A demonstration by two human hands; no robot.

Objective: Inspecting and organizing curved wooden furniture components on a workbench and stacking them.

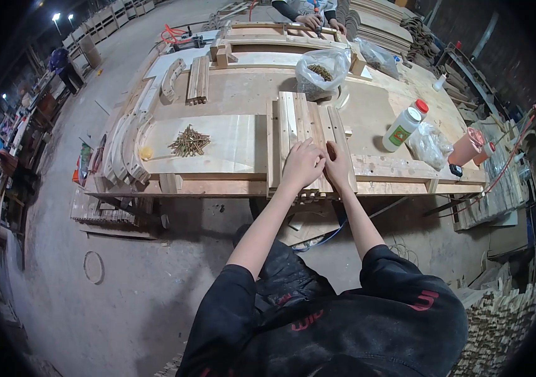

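Observation:
A row of narrow wooden slats (302, 116) lies lengthwise in front of me between wooden side rails, reaching to the table's near edge. My left hand (303, 166) rests on top of the slats with its fingers stretched forward over them. Close beside it, my right hand (338, 167) sits at the right side of the row, fingers curled inward. What its fingertips hold, if anything, is hidden. To the left, a pile of brass-coloured screws (190, 142) lies on a pale board (233, 141).
Curved wooden pieces (123, 147) line the table's left side. Beyond the slats stands a clear bag (322, 74) of screws. White bottles (401, 129), a crumpled plastic bag (431, 146) and a pink container (467, 148) stand right. Across the table another person's hands (310, 21) hold a tool.

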